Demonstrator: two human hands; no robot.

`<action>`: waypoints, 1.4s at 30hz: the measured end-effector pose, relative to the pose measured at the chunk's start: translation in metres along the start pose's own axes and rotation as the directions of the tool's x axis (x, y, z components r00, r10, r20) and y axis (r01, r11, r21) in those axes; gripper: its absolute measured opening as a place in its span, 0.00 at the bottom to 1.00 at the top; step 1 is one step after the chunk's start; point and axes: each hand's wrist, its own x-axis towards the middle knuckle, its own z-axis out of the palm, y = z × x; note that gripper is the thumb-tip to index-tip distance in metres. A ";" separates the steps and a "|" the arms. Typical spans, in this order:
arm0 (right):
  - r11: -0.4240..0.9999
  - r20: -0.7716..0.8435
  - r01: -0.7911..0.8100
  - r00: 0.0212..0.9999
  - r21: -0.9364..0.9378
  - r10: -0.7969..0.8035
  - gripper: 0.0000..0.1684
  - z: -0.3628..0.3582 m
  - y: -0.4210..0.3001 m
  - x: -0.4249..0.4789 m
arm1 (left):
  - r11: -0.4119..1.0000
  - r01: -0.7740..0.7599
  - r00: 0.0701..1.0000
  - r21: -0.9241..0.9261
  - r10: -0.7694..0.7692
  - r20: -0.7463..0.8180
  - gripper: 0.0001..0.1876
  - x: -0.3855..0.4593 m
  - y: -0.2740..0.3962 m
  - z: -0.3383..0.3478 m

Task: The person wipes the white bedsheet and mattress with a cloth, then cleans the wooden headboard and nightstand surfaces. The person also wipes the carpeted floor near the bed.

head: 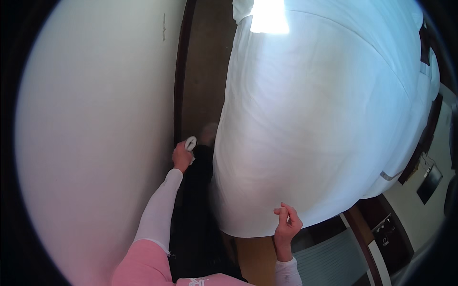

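My left hand [182, 156] grips a white roll [191, 143], which looks like rolled cloth; its hollow end faces up. That hand is in the narrow gap between the wall and a bed. A white sheet [304, 118] covers the bed and drapes down its near side, with soft creases on top. Over the sheet's lower corner is my right hand [289, 223], fingers loosely curled and no object visible in them. Whether it touches the sheet I cannot tell.
A pale wall [96, 125] rises close on the left, with a dark baseboard [180, 78] along the brown floor [205, 60]. White pillows or folded bedding [411, 143] lie along the bed's right side. A glass panel [332, 257] and hangers [385, 236] are at lower right.
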 end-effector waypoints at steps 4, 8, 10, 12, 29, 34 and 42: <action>0.998 -0.027 -0.061 0.998 0.035 0.062 0.09 0.001 -0.010 0.004 | 0.886 -0.199 0.926 -0.419 0.031 -0.376 0.25 -0.020 0.085 -0.053; 0.995 -0.047 -0.073 0.996 0.072 0.076 0.09 0.011 -0.007 -0.006 | 0.739 -0.595 0.756 -0.316 0.382 -0.531 0.27 -0.035 0.177 -0.062; 0.995 -0.023 -0.078 0.997 0.063 0.079 0.09 0.012 -0.002 -0.014 | 0.701 -0.648 0.752 -0.299 0.527 -0.395 0.29 -0.041 0.184 -0.036; 0.997 -0.003 -0.069 0.998 0.046 0.070 0.09 0.012 0.001 -0.024 | 0.664 -0.447 0.894 -0.600 0.356 -0.272 0.33 -0.039 0.154 0.025; 0.894 0.292 0.183 0.902 0.409 -0.318 0.39 -0.032 0.034 -0.044 | 0.775 -0.370 0.929 -0.512 0.296 -0.224 0.23 -0.202 0.153 -0.075; 0.605 0.598 -0.290 0.694 0.742 -0.401 0.64 -0.055 0.080 -0.084 | 0.710 -0.625 0.732 -0.325 0.678 0.073 0.47 -0.385 0.224 -0.056; 0.881 0.440 -0.108 0.890 0.460 -0.121 0.28 -0.144 0.087 -0.059 | 0.653 -0.369 0.871 -0.662 0.491 0.000 0.27 -0.350 0.181 -0.012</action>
